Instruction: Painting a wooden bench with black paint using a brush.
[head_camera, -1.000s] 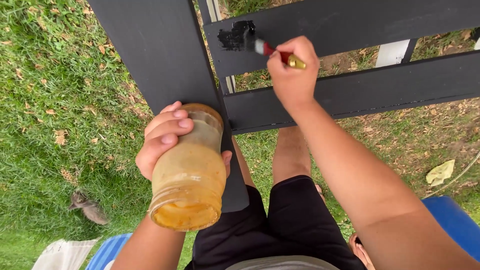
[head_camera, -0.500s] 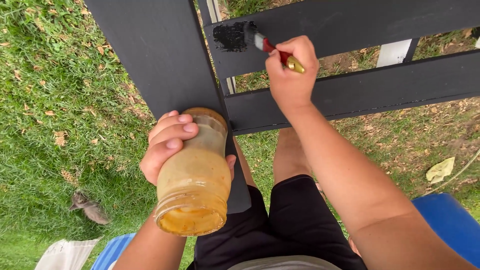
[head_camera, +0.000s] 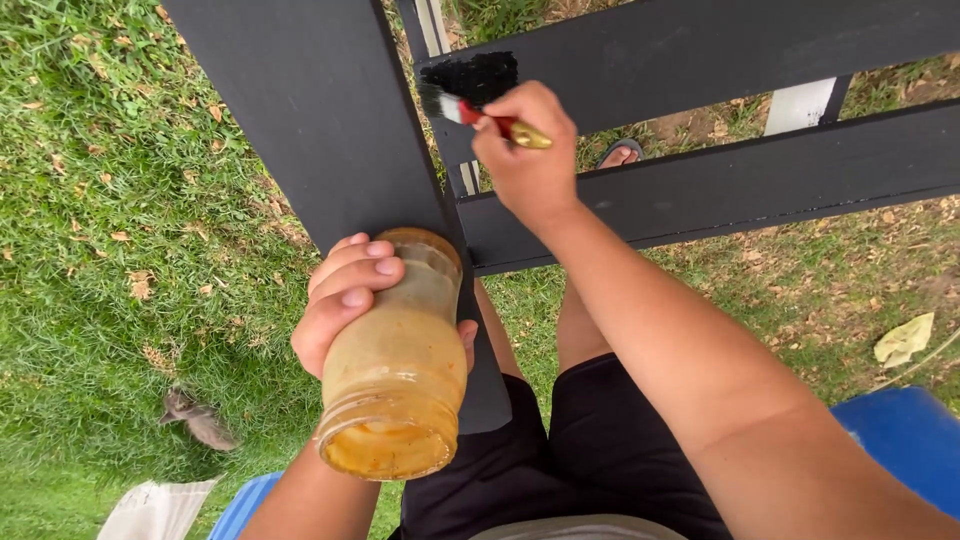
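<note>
My right hand (head_camera: 528, 160) grips a small paintbrush (head_camera: 480, 112) with a red ferrule and a yellow handle end. Its bristles rest on a patch of fresh black paint (head_camera: 478, 74) at the left end of the upper dark rail (head_camera: 720, 45). My left hand (head_camera: 345, 295) is wrapped around a cloudy glass jar (head_camera: 395, 365) stained yellow-brown, held in front of the wide dark board (head_camera: 310, 110). A second dark rail (head_camera: 750, 180) runs below the first. I sit in black shorts (head_camera: 560, 470).
Grass with dry leaves (head_camera: 110, 230) lies all around. A sandal (head_camera: 620, 152) shows between the rails. A blue seat edge (head_camera: 905, 440) is at the lower right, a yellow leaf (head_camera: 905, 340) on the ground, and a white cloth (head_camera: 155, 510) at the lower left.
The brush has moved left along the upper rail onto the wet black patch, and my right hand followed it. The jar stays in my left hand, shifted slightly.
</note>
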